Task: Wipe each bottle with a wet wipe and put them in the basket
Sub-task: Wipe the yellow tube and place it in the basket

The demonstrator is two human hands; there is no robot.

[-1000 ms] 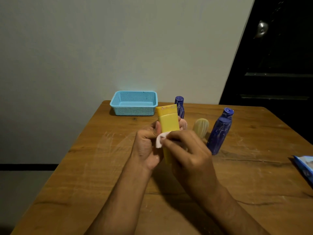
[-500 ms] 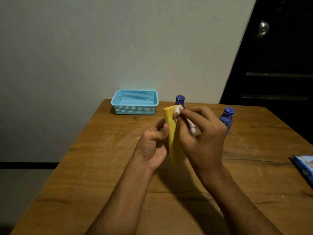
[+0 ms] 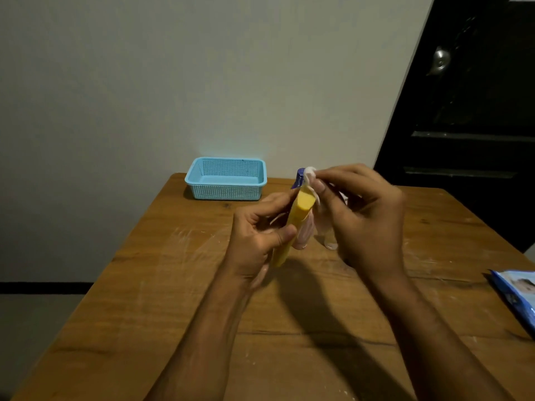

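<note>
Since half a second earlier, your right hand (image 3: 364, 215) pinching the crumpled white wet wipe (image 3: 311, 176) rose to the top of the flat yellow plastic bottle (image 3: 292, 227). Your left hand (image 3: 260, 241) gripped it mid-frame, long axis tilted up-right. The light blue perforated plastic basket (image 3: 225, 192) sat empty up-left, nearer your left hand.

Dim room. Plain pale wall (image 3: 173, 82) from nine to twelve o'clock. Dark door (image 3: 463, 125) with round metal knob (image 3: 440, 60) at two o'clock. Scratched wooden table (image 3: 173, 285) at six o'clock. Dark skirting strip (image 3: 40, 287) at eight o'clock.
</note>
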